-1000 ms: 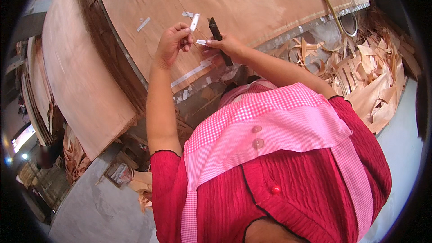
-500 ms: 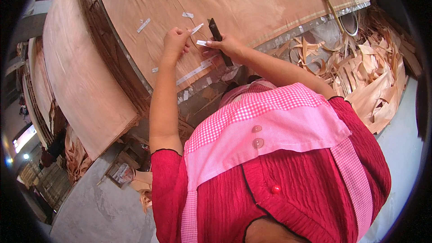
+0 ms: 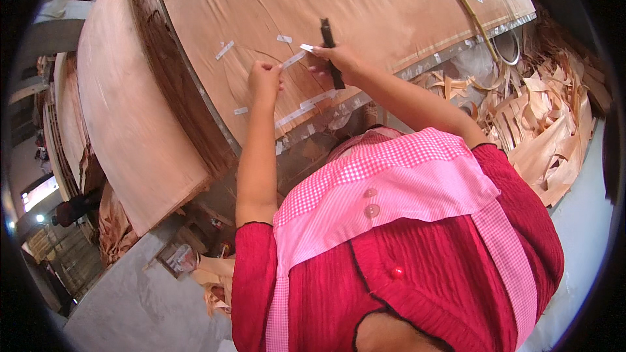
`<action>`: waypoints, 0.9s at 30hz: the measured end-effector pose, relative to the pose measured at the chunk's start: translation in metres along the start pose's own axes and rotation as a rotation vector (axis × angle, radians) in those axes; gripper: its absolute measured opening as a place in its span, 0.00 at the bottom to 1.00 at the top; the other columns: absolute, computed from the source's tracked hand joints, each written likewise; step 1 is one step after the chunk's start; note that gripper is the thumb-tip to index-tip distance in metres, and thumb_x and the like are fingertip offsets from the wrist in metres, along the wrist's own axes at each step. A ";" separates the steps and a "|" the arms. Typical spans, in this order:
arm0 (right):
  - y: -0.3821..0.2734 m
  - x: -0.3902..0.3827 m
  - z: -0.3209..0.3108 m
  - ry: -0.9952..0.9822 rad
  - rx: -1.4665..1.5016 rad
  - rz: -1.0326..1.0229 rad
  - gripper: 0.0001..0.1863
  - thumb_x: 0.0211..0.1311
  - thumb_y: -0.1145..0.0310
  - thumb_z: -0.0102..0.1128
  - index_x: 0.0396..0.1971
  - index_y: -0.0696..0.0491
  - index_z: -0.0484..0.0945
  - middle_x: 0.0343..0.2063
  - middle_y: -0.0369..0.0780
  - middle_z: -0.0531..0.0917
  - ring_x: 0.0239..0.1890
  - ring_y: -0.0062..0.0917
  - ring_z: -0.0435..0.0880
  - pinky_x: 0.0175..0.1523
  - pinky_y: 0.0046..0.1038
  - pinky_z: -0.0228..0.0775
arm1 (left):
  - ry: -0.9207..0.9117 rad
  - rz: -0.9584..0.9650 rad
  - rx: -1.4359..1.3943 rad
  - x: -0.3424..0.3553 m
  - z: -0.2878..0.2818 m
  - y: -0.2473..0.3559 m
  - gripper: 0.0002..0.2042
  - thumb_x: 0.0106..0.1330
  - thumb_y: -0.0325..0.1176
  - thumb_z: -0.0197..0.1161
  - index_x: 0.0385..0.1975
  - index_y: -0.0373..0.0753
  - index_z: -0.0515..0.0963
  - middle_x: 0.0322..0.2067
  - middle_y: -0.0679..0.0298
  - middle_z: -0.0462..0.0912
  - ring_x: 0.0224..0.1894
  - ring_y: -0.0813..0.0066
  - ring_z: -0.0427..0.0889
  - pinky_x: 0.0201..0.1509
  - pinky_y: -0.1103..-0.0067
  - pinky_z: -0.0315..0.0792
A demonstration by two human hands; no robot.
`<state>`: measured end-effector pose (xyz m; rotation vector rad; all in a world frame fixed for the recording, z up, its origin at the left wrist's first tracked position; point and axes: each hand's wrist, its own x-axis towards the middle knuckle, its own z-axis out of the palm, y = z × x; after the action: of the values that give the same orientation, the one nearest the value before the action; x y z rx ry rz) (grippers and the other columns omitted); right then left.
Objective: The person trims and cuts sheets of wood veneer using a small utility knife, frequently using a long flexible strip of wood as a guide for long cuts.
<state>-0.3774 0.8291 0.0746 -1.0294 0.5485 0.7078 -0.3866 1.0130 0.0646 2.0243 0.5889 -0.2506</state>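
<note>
My left hand (image 3: 266, 79) is closed in a pinch at the near-left end of a short white tape strip (image 3: 294, 60), which stretches across the veneer toward my right hand. My right hand (image 3: 340, 65) is wrapped round a long, narrow dark tool (image 3: 327, 34), like a knife, standing up past the fingers. Beside its thumb shows a white tape end (image 3: 306, 47). Both hands are over a wide tan wood veneer sheet (image 3: 365, 6) with cracks and ripples. Other white tape pieces (image 3: 225, 50) lie on it, and a longer tape strip (image 3: 297, 113) runs near its front edge.
Left of the sheet stands a curved stack of veneer (image 3: 140, 111). A thin stick (image 3: 466, 6) crosses the sheet's right part. Torn veneer scraps (image 3: 544, 117) are heaped at the right, near a round metal rim (image 3: 506, 49). A small wooden box (image 3: 177, 257) sits on the grey floor at lower left.
My hands have shifted slightly right in the picture, as has the whole sheet. The tape strip, earlier raised from my left fingertips, now spans between both hands.
</note>
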 end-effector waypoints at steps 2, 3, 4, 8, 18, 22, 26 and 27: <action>-0.008 -0.022 -0.015 0.092 0.047 -0.095 0.09 0.55 0.63 0.55 0.25 0.53 0.73 0.17 0.37 0.75 0.18 0.24 0.76 0.19 0.22 0.65 | 0.216 0.175 0.289 -0.008 -0.003 0.001 0.12 0.55 0.33 0.55 0.34 0.33 0.66 0.22 0.53 0.76 0.24 0.62 0.77 0.28 0.71 0.71; -0.014 -0.030 -0.024 0.062 0.079 -0.054 0.09 0.54 0.63 0.55 0.24 0.53 0.73 0.16 0.37 0.74 0.17 0.23 0.74 0.18 0.23 0.63 | 0.332 0.283 0.429 -0.009 -0.005 0.007 0.13 0.57 0.33 0.53 0.39 0.33 0.65 0.25 0.51 0.77 0.28 0.57 0.78 0.35 0.67 0.71; -0.018 -0.035 -0.035 0.025 0.109 -0.030 0.09 0.54 0.62 0.56 0.24 0.52 0.73 0.15 0.37 0.74 0.16 0.22 0.72 0.17 0.23 0.61 | 0.350 0.447 0.412 -0.006 0.000 0.011 0.17 0.57 0.33 0.53 0.44 0.34 0.63 0.31 0.49 0.75 0.34 0.57 0.77 0.39 0.67 0.70; -0.007 -0.047 -0.029 -0.084 -0.076 -0.168 0.15 0.48 0.54 0.62 0.21 0.51 0.73 0.15 0.33 0.73 0.16 0.21 0.70 0.21 0.22 0.59 | 0.382 0.728 0.595 0.025 0.032 0.027 0.33 0.57 0.43 0.55 0.59 0.37 0.50 0.62 0.51 0.45 0.64 0.52 0.44 0.62 0.57 0.46; -0.031 -0.122 -0.171 0.137 -0.160 -0.178 0.07 0.53 0.67 0.57 0.30 0.54 0.75 0.20 0.36 0.78 0.21 0.18 0.76 0.23 0.21 0.64 | 0.200 0.817 1.167 0.016 0.072 0.062 0.37 0.57 0.58 0.44 0.61 0.41 0.48 0.63 0.59 0.44 0.65 0.56 0.40 0.63 0.53 0.34; -0.047 -0.163 -0.245 0.182 -0.183 -0.292 0.09 0.52 0.67 0.59 0.30 0.56 0.76 0.19 0.36 0.77 0.20 0.18 0.74 0.26 0.20 0.64 | 0.080 0.971 1.063 -0.020 0.111 0.084 0.33 0.57 0.51 0.50 0.59 0.40 0.53 0.61 0.55 0.50 0.64 0.55 0.44 0.61 0.52 0.40; -0.068 -0.204 -0.315 0.161 -0.254 -0.282 0.09 0.52 0.66 0.59 0.28 0.56 0.77 0.17 0.35 0.76 0.21 0.18 0.74 0.27 0.20 0.64 | -0.099 1.229 0.555 -0.056 0.233 0.110 0.31 0.56 0.43 0.55 0.57 0.37 0.56 0.58 0.47 0.54 0.61 0.51 0.51 0.61 0.58 0.47; -0.091 -0.204 -0.353 0.124 -0.364 -0.344 0.09 0.52 0.66 0.59 0.27 0.56 0.77 0.17 0.35 0.76 0.21 0.18 0.74 0.26 0.20 0.64 | -0.112 1.231 0.432 -0.059 0.281 0.117 0.30 0.56 0.41 0.56 0.57 0.36 0.56 0.57 0.45 0.55 0.60 0.49 0.53 0.62 0.60 0.48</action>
<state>-0.4722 0.4250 0.1230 -1.4742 0.3404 0.4465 -0.3604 0.7050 0.0367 2.3774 -0.8817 0.2811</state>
